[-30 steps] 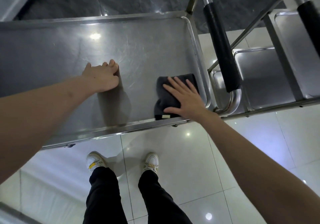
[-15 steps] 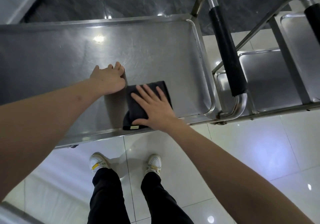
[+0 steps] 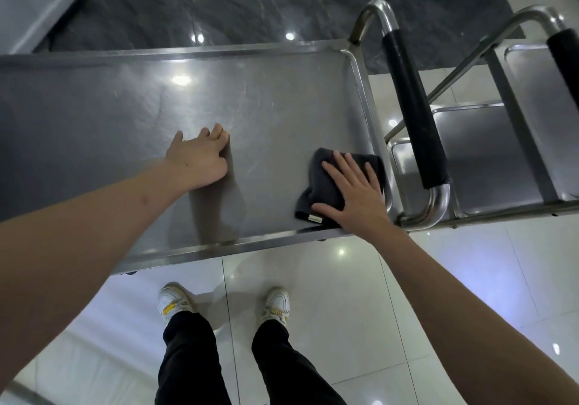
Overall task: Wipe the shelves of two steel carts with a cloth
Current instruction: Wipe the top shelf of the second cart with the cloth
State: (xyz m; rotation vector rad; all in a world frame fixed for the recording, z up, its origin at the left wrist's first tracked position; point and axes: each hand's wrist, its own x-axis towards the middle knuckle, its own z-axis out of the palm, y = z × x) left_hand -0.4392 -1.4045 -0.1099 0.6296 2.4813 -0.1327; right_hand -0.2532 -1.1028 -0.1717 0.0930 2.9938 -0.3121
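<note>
Your right hand (image 3: pixel 354 194) lies flat on the cloth (image 3: pixel 326 182), fingers straight and spread, pressing it onto the shelf (image 3: pixel 282 106). The cloth is dark grey, bunched, with a small pale tag at its near edge, and it sits in the shelf's near right corner, just beside the raised rim. Your left hand (image 3: pixel 199 160) rests on the same shelf, well apart from the cloth to the left; its fingers are bent at the knuckles with the tips on the steel, holding nothing. Right of the rim rises the cart's handle (image 3: pixel 413 110), a steel tube with a black grip. Past it stands the second cart (image 3: pixel 488 153), its shelves showing below and its own black-gripped handle at the frame's right edge. Under the near rim, your white shoes (image 3: pixel 277 304) stand on glossy white floor (image 3: pixel 344 326) tiles.
</note>
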